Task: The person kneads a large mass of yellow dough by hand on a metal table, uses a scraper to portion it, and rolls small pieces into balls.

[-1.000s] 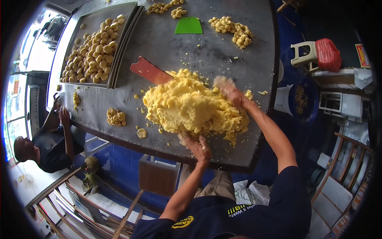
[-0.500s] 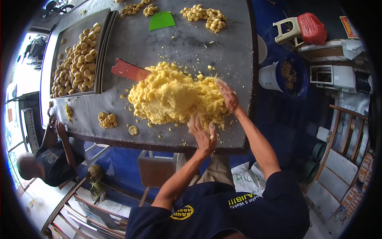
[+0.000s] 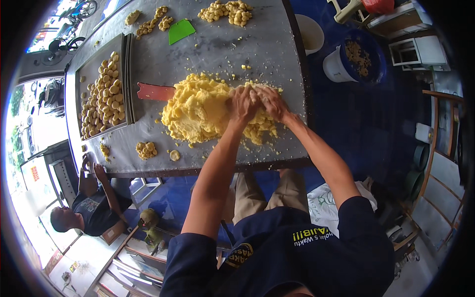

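Observation:
A large mound of yellow crumbly dough (image 3: 195, 109) lies on the grey metal table (image 3: 153, 62). Both of my hands press side by side into its right part. My left hand (image 3: 242, 103) has its fingers curled into the dough, and my right hand (image 3: 271, 101) is closed over it right beside, close to touching the left. The fingertips are partly hidden by the hands and dough. A red flat scraper (image 3: 154, 92) sticks out from under the mound's left side.
A tray (image 3: 124, 84) of small round dough pieces stands at the left. A green scraper (image 3: 181, 31) and dough-ball clusters (image 3: 146, 150) lie about. Another person (image 3: 96, 208) sits at the left table edge. White bucket (image 3: 340, 67) and blue basin (image 3: 378, 59) stand right.
My left hand has moved up from the mound's near edge onto its right part. My right hand has come in from the right edge, beside it. The view has shifted slightly.

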Available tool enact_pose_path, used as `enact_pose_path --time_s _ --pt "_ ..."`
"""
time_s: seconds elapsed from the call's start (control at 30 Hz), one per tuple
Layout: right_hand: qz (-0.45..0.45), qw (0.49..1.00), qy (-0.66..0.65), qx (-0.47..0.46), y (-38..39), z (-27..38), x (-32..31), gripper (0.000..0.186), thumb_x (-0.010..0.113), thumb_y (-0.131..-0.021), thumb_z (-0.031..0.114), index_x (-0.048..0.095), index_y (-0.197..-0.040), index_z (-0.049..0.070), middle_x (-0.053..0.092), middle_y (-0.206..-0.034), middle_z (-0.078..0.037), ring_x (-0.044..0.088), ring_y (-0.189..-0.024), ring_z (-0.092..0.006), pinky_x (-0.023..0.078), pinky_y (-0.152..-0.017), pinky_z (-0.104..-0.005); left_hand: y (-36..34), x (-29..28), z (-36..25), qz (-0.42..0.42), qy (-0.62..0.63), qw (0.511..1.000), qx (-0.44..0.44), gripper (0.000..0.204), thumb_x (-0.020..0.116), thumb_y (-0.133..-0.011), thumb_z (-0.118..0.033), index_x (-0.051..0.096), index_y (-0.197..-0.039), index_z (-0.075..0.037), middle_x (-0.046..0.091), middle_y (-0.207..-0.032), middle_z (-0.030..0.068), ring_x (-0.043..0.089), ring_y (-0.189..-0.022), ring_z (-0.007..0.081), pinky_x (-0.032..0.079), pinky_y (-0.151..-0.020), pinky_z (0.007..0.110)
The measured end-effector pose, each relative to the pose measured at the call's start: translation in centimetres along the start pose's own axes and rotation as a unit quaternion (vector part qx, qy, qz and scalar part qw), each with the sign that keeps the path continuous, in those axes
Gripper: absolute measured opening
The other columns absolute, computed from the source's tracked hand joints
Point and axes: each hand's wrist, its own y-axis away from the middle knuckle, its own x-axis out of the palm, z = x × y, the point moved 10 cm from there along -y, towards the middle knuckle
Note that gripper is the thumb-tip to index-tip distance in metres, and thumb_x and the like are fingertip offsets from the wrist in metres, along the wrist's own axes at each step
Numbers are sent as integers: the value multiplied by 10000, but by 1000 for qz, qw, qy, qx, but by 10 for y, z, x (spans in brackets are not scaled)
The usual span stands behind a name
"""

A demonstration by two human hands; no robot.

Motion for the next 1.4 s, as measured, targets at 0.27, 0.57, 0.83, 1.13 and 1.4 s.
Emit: enact_pose_path --time_s 0.27,0.57,0.83,1.13,1.4 --pt "-156 983 94 -1 67 39 -18 550 424 -928 372 461 -1337 6 469 -1335 -224 388 -1266 -428 245 -1080 -546 72 -9 -43 -90 -22 995 26 629 340 -894 -425 401 -1420 -86 400 -1435 173 356 -1327 378 249 -1091 504" --pt "-118 986 92 68 41 -19 -6 541 477 -902 291 437 -1339 -24 464 -1321 -241 441 -1214 -429 337 -1054 -497 18 28 -34 8 -115 993 31 627 438 -845 -382 425 -1415 -122 365 -1466 182 331 -1359 361 186 -1129 523" --pt "-96 987 87 99 -6 -39 -24 302 579 -846 259 551 -1044 33 584 -1015 -150 534 -909 -336 442 -827 -424 -41 41 -9 25 -65 998 -1 329 491 -769 -354 615 -1021 -182 585 -1067 30 524 -1009 270 361 -869 443" --pt "-38 966 155 203 -64 -93 -31 252 589 -865 314 596 -946 76 652 -763 -156 650 -759 -332 526 -677 -450 -114 48 7 -8 -105 994 -16 294 469 -888 -395 658 -891 -169 627 -974 40 517 -999 244 315 -918 479" --pt "-186 950 106 229 -47 -48 -40 294 495 -921 312 632 -970 56 648 -902 -193 592 -892 -383 456 -853 -459 -115 30 17 25 -71 996 -54 348 446 -879 -394 708 -915 -166 675 -1002 37 512 -1089 230 271 -1003 496"
